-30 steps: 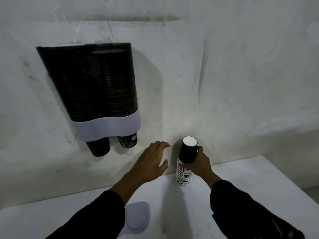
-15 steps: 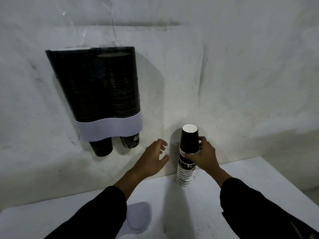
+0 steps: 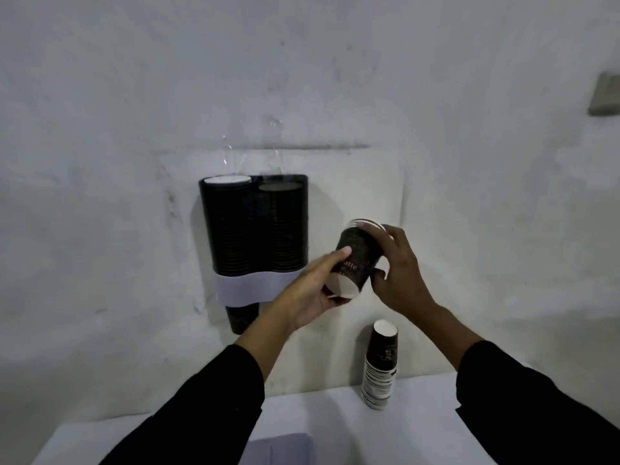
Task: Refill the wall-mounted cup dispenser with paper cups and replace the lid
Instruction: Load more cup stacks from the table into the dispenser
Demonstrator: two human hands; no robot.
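Held tilted in mid-air just right of the cup dispenser [image 3: 254,243]: a dark paper cup [image 3: 355,260], pale base turned toward the camera, letters "atte" legible on its side. Cradled from below by the left hand [image 3: 310,290], thumb pressed on the wall; clasped from the right by the right hand [image 3: 399,276], fingers curled over the rim end. Mounted on the rough grey wall [image 3: 469,162]: twin dark see-through tubes packed with ribbed cups, a white wavy band across the bottom, top open. Upright on the white table [image 3: 419,427]: the cup stack [image 3: 380,364], striped rims below, print on it too blurred to read. Lying at the table's near edge: the pale lid [image 3: 285,448]. Half a second earlier: right hand down on the stack, left hand empty and spread.
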